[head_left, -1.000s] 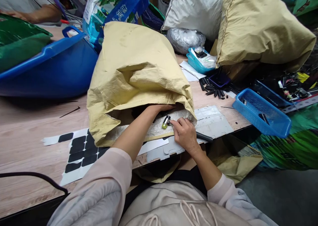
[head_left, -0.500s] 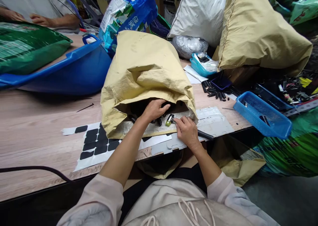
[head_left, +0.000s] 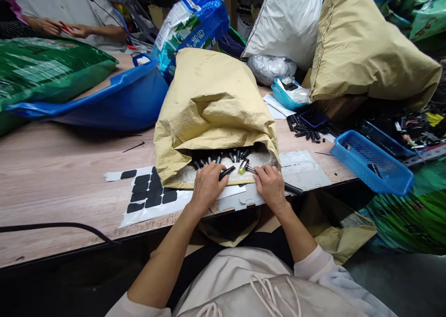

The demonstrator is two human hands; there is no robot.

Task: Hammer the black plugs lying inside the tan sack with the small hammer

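At the open mouth of a yellow woven sack point(head_left: 216, 89), my left hand point(head_left: 208, 183) is closed round a short black tube-like piece point(head_left: 227, 171). My right hand point(head_left: 271, 187) grips a small hammer point(head_left: 243, 166) with a metal head, a yellow-green face and a black handle that sticks out to the right. The hammer head is just right of the black piece, apart from it. Several more black pieces point(head_left: 232, 156) lie inside the sack's mouth, on its whitish lining. How far they reach back is hidden.
A white sheet with black rounded-square stickers point(head_left: 142, 187) lies left of the sack. A blue basin point(head_left: 114, 103) stands at left, a blue basket point(head_left: 372, 164) at the right edge. Loose black pieces point(head_left: 306, 130) lie behind. Across the table are a co-worker's hands point(head_left: 78, 30).
My left hand has come out of the sack toward me and now holds a black piece. The right hand keeps the hammer in nearly the same place. The view has shifted slightly.
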